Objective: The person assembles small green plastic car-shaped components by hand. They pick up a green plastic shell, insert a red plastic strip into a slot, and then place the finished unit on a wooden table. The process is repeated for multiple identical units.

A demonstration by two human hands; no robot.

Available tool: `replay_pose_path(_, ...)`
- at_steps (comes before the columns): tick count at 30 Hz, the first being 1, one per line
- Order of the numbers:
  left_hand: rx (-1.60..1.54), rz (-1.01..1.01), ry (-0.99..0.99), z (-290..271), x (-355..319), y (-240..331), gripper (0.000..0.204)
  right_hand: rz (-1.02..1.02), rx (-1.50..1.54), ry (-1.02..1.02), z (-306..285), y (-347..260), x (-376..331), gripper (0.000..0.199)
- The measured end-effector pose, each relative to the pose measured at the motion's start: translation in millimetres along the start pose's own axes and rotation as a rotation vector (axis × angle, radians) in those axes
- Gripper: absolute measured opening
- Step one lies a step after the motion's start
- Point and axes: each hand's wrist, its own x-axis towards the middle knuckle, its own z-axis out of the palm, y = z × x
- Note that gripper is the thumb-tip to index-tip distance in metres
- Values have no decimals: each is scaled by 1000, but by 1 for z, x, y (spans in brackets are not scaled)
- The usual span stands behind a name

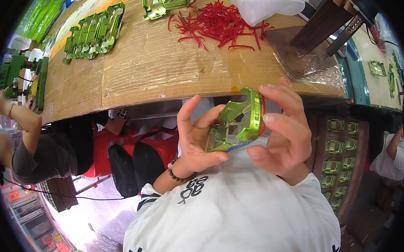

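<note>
In front of my chest, above my white shirt, a glossy green toy car body shell [255,112] is held tilted on its side. My left hand [192,142] grips its left end between thumb and fingers, the index finger raised. At the other end, the fingertips of my right hand [289,138] touch the shell's edge, the hand curled around it with the thumb a little apart. A thin red strip [263,104] runs along that edge, partly hidden by the fingers. A bit of blue shows on the shell's underside.
The cardboard-covered table [154,74] carries a red strip pile [220,24], a row of green shells [94,34] and a white plastic bag [269,3]. A dark metal stand [313,31] rises at right. Below it is a tray of shells [332,165]. Another person [41,151] works at left.
</note>
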Motion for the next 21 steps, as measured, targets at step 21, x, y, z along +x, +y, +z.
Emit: replay_pose_path(21,60,-22,53,-5,0,1,103,-28,-150,44,11,4,0,45)
